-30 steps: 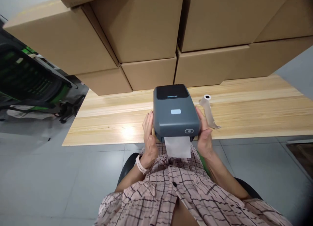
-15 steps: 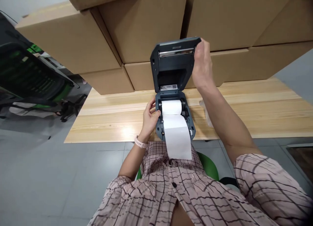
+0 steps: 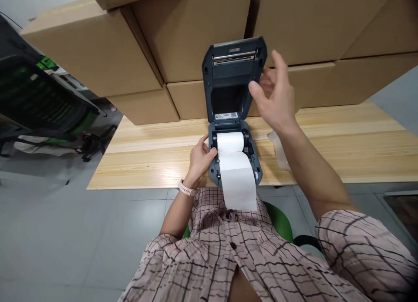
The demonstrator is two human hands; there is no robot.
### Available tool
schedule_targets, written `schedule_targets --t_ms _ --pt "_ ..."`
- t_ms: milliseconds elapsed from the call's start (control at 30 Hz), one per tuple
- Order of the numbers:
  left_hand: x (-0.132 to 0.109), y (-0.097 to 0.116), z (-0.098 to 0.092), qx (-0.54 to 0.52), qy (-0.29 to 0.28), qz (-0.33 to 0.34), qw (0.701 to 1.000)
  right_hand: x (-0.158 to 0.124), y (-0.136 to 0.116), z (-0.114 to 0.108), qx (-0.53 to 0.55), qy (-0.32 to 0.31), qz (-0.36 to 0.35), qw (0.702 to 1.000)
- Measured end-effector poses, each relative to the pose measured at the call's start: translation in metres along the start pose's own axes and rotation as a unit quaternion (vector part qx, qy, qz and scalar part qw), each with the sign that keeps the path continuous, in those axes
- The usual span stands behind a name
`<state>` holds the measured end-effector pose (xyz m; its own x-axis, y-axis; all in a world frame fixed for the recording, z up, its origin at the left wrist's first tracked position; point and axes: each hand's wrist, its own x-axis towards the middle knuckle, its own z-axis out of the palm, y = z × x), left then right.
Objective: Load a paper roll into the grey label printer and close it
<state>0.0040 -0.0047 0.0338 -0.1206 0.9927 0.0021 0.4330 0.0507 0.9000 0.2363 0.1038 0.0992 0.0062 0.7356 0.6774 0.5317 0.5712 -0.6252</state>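
A dark grey label printer (image 3: 214, 167) sits at the table's front edge with its lid (image 3: 206, 93) raised and leaning back. Inside lies a roll of white label paper (image 3: 230, 142). Its loose strip (image 3: 240, 189) runs forward over the printer's front and hangs above my lap. My left hand (image 3: 200, 159) grips the printer's left side, thumb on the top rim and fingers along the outside. To the right of the lid my right hand (image 3: 278, 99) is open, fingers apart and holding nothing.
Large cardboard boxes (image 3: 192, 36) stand stacked along the back of the wooden table (image 3: 146, 158), close behind the lid. A whitish, see-through piece (image 3: 279, 152) lies partly under my right forearm. An office chair (image 3: 39, 97) stands on the left.
My right hand has let go of the lid's upper right corner and moved slightly right and down, its fingers spreading. The lid now leans further back. My left hand stays on the printer.
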Motion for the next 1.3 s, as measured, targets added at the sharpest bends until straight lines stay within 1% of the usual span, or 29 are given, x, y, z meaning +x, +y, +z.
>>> schedule_targets --t_ms 33,67,100,133,167,200,233,267,300,367,433,467,500,567,667,733,800,867,933,1000,1067,1133,1200,1300 --pt "0.0 0.002 -0.001 0.008 -0.007 -0.001 1.0 -0.011 -0.009 -0.001 -0.005 0.04 -0.002 0.999" --pt "0.0 0.004 -0.003 0.018 -0.014 0.001 1.0 -0.021 -0.017 -0.001 -0.007 0.053 -0.003 0.999" --pt "0.0 0.006 -0.004 0.028 -0.022 0.004 0.999 -0.029 -0.023 0.0 -0.008 0.03 -0.003 1.0" --pt "0.0 0.007 -0.006 0.042 -0.031 0.008 0.999 -0.035 -0.027 0.001 -0.011 -0.032 -0.003 0.999" --pt "0.001 0.009 -0.007 0.057 -0.04 0.012 0.998 -0.039 -0.03 0.003 -0.016 -0.119 -0.005 0.993" --pt "0.001 0.011 -0.008 0.071 -0.048 0.016 0.996 -0.04 -0.031 0.004 -0.024 -0.213 -0.01 0.977" --pt "0.001 0.013 -0.01 0.085 -0.055 0.019 0.995 -0.038 -0.03 0.006 -0.034 -0.299 -0.018 0.954" --pt "0.001 0.015 -0.011 0.097 -0.061 0.023 0.993 -0.034 -0.028 0.007 -0.047 -0.365 -0.028 0.929" --pt "0.001 0.017 -0.013 0.109 -0.067 0.027 0.991 -0.029 -0.025 0.009 -0.063 -0.417 -0.038 0.906" --pt "0.002 0.02 -0.015 0.138 -0.082 0.039 0.986 -0.019 -0.02 0.013 -0.103 -0.501 -0.049 0.858" --pt "0.002 0.022 -0.016 0.165 -0.096 0.052 0.98 -0.013 -0.017 0.017 -0.149 -0.552 -0.044 0.819" --pt "0.003 0.022 -0.017 0.172 -0.101 0.055 0.978 -0.012 -0.016 0.02 -0.168 -0.566 -0.042 0.806" --pt "0.003 0.021 -0.017 0.174 -0.103 0.056 0.978 -0.013 -0.016 0.023 -0.18 -0.574 -0.041 0.798" --pt "0.004 0.02 -0.017 0.166 -0.1 0.052 0.98 -0.015 -0.015 0.028 -0.182 -0.577 -0.045 0.795" --pt "0.003 0.018 -0.016 0.153 -0.097 0.045 0.982 -0.015 -0.015 0.029 -0.159 -0.568 -0.045 0.806" --pt "0.003 0.016 -0.015 0.146 -0.097 0.044 0.984 -0.01 -0.016 0.021 -0.125 -0.57 -0.042 0.811" --pt "0.003 0.015 -0.015 0.136 -0.096 0.043 0.985 -0.002 -0.016 0.003 -0.048 -0.582 -0.03 0.811" --pt "0.002 0.014 -0.015 0.121 -0.097 0.04 0.987 0.004 -0.017 -0.024 0.058 -0.584 -0.001 0.81" --pt "0.001 0.013 -0.015 0.106 -0.099 0.037 0.989 0.005 -0.016 -0.055 0.146 -0.552 0.045 0.82" --pt "0.001 0.013 -0.015 0.096 -0.098 0.035 0.99 0.002 -0.013 -0.084 0.182 -0.5 0.104 0.841" --pt "0.001 0.013 -0.015 0.092 -0.095 0.034 0.991 -0.002 -0.008 -0.104 0.156 -0.455 0.167 0.861" --pt "0.001 0.013 -0.015 0.088 -0.093 0.033 0.991 -0.004 0.001 -0.109 0.092 -0.433 0.207 0.872" --pt "0.0 0.013 -0.015 0.083 -0.093 0.034 0.992 -0.003 0.014 -0.103 0.027 -0.421 0.205 0.883" --pt "0.001 0.013 -0.015 0.077 -0.092 0.034 0.992 0.003 0.041 -0.083 -0.03 -0.407 0.169 0.897"
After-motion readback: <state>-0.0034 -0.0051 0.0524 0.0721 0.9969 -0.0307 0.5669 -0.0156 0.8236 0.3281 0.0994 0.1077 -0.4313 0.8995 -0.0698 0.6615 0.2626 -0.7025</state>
